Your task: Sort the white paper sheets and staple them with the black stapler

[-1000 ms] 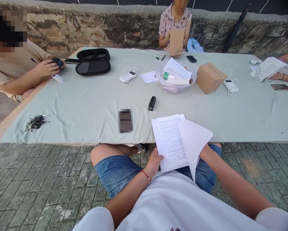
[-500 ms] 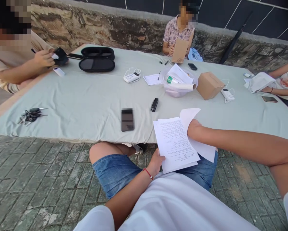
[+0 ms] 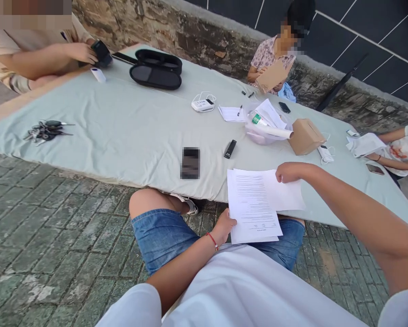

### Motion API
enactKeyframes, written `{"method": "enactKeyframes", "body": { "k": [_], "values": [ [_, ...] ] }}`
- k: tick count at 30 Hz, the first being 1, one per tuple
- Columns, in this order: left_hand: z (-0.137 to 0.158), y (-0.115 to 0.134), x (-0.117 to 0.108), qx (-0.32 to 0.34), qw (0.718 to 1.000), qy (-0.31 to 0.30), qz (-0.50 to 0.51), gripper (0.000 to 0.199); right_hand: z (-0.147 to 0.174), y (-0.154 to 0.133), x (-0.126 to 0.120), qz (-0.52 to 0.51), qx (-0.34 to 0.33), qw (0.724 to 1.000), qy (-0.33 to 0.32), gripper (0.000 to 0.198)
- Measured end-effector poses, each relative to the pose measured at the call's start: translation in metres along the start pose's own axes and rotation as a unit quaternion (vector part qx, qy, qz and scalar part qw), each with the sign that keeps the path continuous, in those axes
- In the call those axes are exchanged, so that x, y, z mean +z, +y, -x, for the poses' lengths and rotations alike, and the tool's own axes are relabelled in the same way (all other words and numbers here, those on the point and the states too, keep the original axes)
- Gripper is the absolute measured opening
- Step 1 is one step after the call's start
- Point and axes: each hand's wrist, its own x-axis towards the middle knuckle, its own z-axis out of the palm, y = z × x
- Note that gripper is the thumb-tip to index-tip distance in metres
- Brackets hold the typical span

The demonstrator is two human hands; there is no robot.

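Observation:
My left hand [image 3: 225, 225] grips the lower left edge of some printed sheets of paper [image 3: 253, 200], thumb on top. They lie partly over my lap and partly over the table's near edge. My right hand [image 3: 289, 172] is closed on the upper edge of a blank-looking sheet [image 3: 287, 195], which sticks out to the right from behind the printed page. A black stapler [image 3: 230, 149] rests on the cloth just beyond the papers. Left of it lies a dark, blurred-out rectangular item [image 3: 190, 163].
A pale cloth covers the table [image 3: 129, 131]. On it are keys [image 3: 49, 131], a black case [image 3: 156, 75], a plastic bag of papers [image 3: 263, 131] and a cardboard box [image 3: 305, 136]. Three other people sit around; one holds cardboard [image 3: 274, 76], another white paper [image 3: 365, 145].
My right hand has shifted right, and its sheet, curled up before, now lies flatter and sticks out further. My left hand keeps its hold. The view has tilted.

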Motion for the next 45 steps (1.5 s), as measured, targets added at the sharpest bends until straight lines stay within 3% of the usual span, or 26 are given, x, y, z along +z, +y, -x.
{"method": "enactKeyframes", "body": {
  "k": [1,2,5,8,12,16,23,27,30,33,36,40,45],
  "values": [
    [0.000,0.001,-0.002,0.001,1.000,0.001,-0.001,0.045,0.007,0.003,-0.015,0.008,0.012,0.996,-0.086,0.008],
    [-0.001,0.002,-0.004,0.001,1.000,0.005,-0.002,0.043,0.017,0.005,-0.029,-0.007,0.020,0.992,-0.121,0.013],
    [-0.002,0.003,-0.008,0.005,1.000,0.006,0.000,0.039,0.053,0.002,-0.058,-0.183,0.037,0.975,-0.117,0.031],
    [-0.003,0.003,-0.008,0.007,1.000,-0.005,0.003,0.040,0.086,-0.014,-0.065,-0.377,0.048,0.922,-0.067,0.039],
    [-0.001,0.004,0.000,-0.002,1.000,-0.002,0.003,0.045,0.097,-0.038,-0.052,-0.540,0.035,0.838,0.068,0.033],
    [0.001,0.006,0.010,-0.006,1.000,-0.016,0.008,0.049,0.080,-0.063,-0.029,-0.635,-0.039,0.752,0.173,0.024],
    [0.002,0.005,0.015,-0.008,1.000,0.005,0.001,0.048,0.034,-0.138,0.003,-0.777,-0.140,0.607,0.093,0.025],
    [0.005,0.007,0.015,-0.020,1.000,0.022,-0.006,0.048,0.016,-0.152,0.015,-0.818,-0.167,0.538,0.113,0.028],
    [0.005,0.010,0.014,-0.028,0.999,0.020,-0.009,0.049,0.013,-0.133,0.037,-0.819,-0.132,0.544,0.126,0.027],
    [0.005,0.010,0.013,-0.020,1.000,0.012,-0.002,0.047,0.026,-0.096,0.071,-0.792,-0.042,0.600,0.104,0.026],
    [0.005,0.008,0.011,-0.009,1.000,0.005,0.002,0.048,0.056,-0.052,0.108,-0.752,0.050,0.651,0.095,0.030],
    [0.006,0.008,0.008,-0.015,1.000,0.010,-0.025,0.047,0.108,0.000,0.148,-0.714,0.132,0.676,0.127,0.034],
    [0.007,0.011,0.008,-0.016,0.999,0.010,-0.037,0.049,0.155,0.026,0.186,-0.670,0.182,0.712,0.100,0.038]
  ]
}}
